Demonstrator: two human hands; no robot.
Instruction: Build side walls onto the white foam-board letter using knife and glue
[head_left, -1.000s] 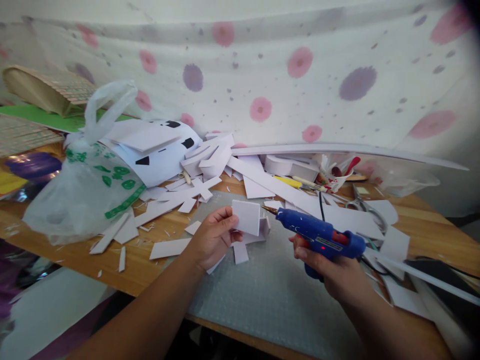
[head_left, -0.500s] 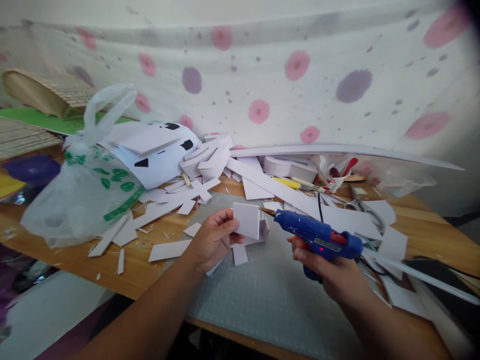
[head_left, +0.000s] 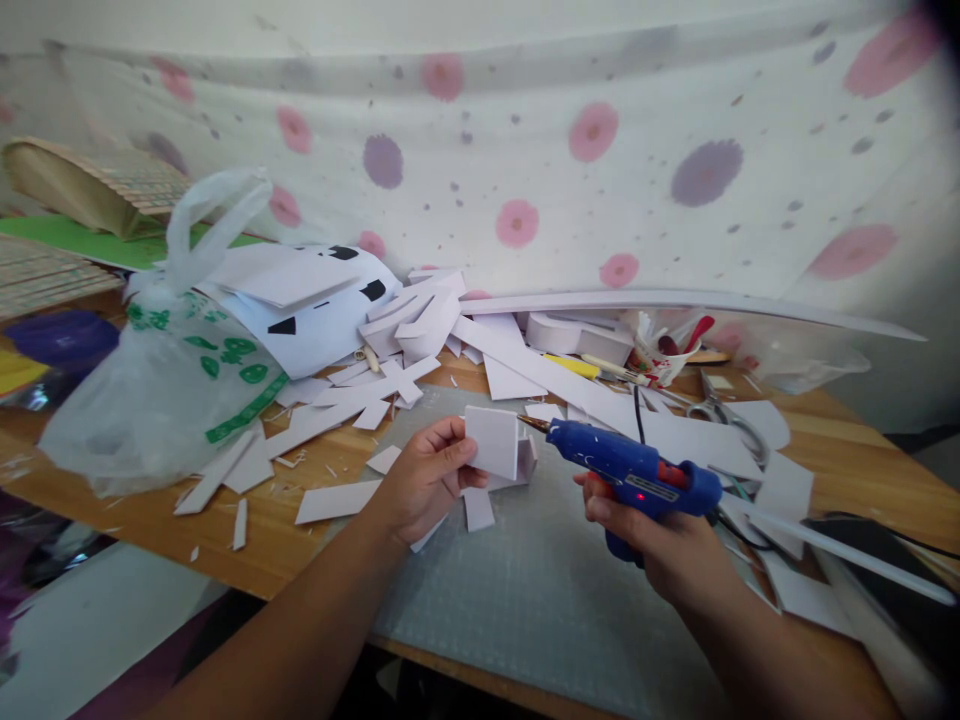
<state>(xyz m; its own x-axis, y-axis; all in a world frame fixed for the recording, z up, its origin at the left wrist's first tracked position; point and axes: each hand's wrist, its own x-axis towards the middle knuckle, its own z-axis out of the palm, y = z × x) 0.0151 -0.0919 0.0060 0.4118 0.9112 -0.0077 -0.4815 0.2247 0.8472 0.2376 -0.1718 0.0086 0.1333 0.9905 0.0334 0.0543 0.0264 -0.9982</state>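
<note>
My left hand (head_left: 435, 475) pinches a small square piece of white foam board (head_left: 492, 441) upright between thumb and fingers. In my right hand (head_left: 645, 540) is a blue hot glue gun (head_left: 630, 468), its red light lit and a glue stick (head_left: 840, 550) poking out of the back. The metal nozzle points left, at the upper right edge of the square piece; whether it touches cannot be made out. Behind the square, another white piece (head_left: 527, 462) shows partly, the rest hidden. Both hands are above a grey cutting mat (head_left: 480, 610).
White offcuts (head_left: 341, 500) lie across the wooden table. A tied plastic bag (head_left: 161, 400) stands at left. Scissors (head_left: 735, 420), a yellow cutter (head_left: 571, 366) and a cup of tools (head_left: 664, 362) sit at the back right. The glue gun's black cord (head_left: 639, 410) runs behind it.
Almost nothing differs. The view has shifted very slightly, while the foam board piece and the glue gun keep nearly the same places against each other.
</note>
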